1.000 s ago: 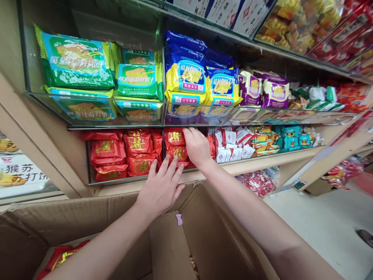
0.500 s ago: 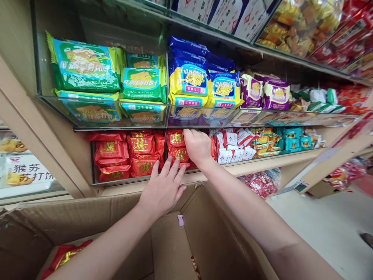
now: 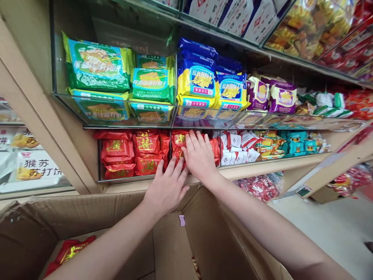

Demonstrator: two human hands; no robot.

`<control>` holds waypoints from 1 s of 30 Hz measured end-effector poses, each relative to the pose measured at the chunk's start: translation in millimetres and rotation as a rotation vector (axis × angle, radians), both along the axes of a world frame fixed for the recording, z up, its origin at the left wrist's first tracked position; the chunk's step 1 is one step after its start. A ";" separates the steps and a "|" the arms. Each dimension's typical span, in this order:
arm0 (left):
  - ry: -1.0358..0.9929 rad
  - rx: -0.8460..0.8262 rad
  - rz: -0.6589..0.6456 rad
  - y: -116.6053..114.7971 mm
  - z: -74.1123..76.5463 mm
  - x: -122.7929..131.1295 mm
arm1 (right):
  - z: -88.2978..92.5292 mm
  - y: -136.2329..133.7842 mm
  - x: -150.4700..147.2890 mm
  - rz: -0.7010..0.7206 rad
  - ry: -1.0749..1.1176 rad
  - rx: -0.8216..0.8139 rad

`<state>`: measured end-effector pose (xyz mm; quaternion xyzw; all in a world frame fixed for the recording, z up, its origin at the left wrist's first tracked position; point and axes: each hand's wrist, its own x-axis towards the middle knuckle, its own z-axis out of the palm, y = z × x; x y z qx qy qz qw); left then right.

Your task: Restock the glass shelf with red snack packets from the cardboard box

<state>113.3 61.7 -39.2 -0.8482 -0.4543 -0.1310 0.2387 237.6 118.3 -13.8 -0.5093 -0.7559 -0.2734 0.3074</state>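
Red packets with gold characters (image 3: 147, 144) are stacked in the lower shelf bin, on both sides of a glass divider. My left hand (image 3: 167, 186) lies open with fingers spread, its fingertips at the bin's front edge against the lower red packets. Beside it, my right hand (image 3: 201, 157) is open and flat, fingers stretched up over the red packets right of the divider. That hand hides several of them. Below my arms stands an open cardboard box (image 3: 96, 212), with a red and gold packet (image 3: 68, 252) inside at the left.
Green biscuit packs (image 3: 97, 66) and blue-yellow biscuit packs (image 3: 196, 79) fill the glass-fronted shelf above. White-and-red packets (image 3: 234, 155) lie right of my hands. A wooden upright (image 3: 37, 105) borders the bins at left.
My right hand has gone from curled fingers to flat, outstretched ones on the packets. My left hand stays almost in place. The view has shifted slightly, so the shelves appear further right.
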 end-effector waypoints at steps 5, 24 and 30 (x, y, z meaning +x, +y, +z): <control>0.009 0.003 -0.002 -0.6 -0.3 -0.5 | -3.2 -4.7 -7.5 0.037 0.035 -0.061; 0.014 -0.005 0.017 -0.5 0.5 2.3 | 14.2 27.6 -8.0 0.094 0.055 -0.099; 0.018 -0.012 0.016 -0.3 1.5 2.8 | 21.9 28.9 -27.0 0.129 0.027 -0.107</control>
